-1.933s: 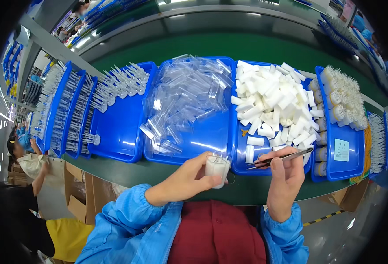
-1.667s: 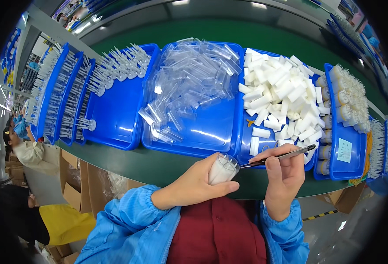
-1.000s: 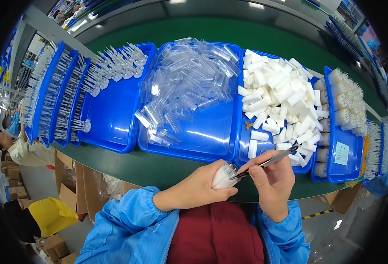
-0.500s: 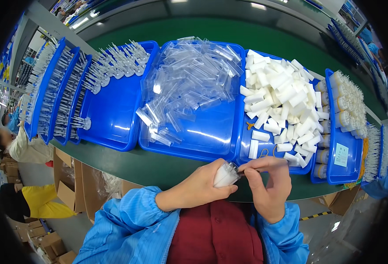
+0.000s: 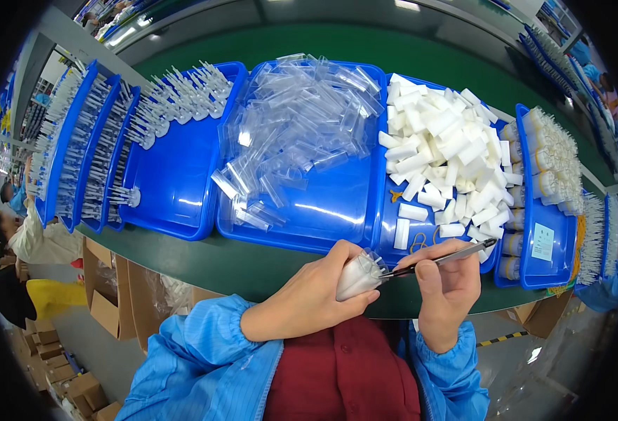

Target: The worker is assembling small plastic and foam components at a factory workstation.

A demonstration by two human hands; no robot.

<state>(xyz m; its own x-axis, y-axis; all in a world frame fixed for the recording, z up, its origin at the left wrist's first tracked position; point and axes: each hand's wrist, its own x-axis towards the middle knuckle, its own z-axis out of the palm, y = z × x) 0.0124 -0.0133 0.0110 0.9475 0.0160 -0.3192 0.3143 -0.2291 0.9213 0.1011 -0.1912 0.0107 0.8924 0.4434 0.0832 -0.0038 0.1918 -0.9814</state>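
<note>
- Left hand (image 5: 316, 291): fingers and thumb closed round a white bundle (image 5: 358, 278) with clear ends, held above the near strip of the green bench (image 5: 260, 265), just near of the right-hand tray and the middle one.
- Right hand (image 5: 451, 289): thumb and fingers pinching a slim dark tool (image 5: 456, 255), tweezers by the look; its tip is at the bundle's right end. Can't tell from here whether it is inside or only at the rim.
- Slip risk: the tool is held at a slant in a fingertip pinch. If the bundle turns in the left palm, the point could skid off the smooth clear edge toward the left thumb, which lies just beside.
- Squeeze risk: the white filling looks soft; too hard a left grip might crush it or bow the clear ends.
- Loose grip, the reverse: pieces could slide out of line, or the bundle drop on the bench.
- Knock risk: right hand sits close to the near rim of the tray of white pieces (image 5: 449, 140); a wide wrist swing could nudge it.
- Scratch risk: a sharp tip might mark the clear plastic.
</note>
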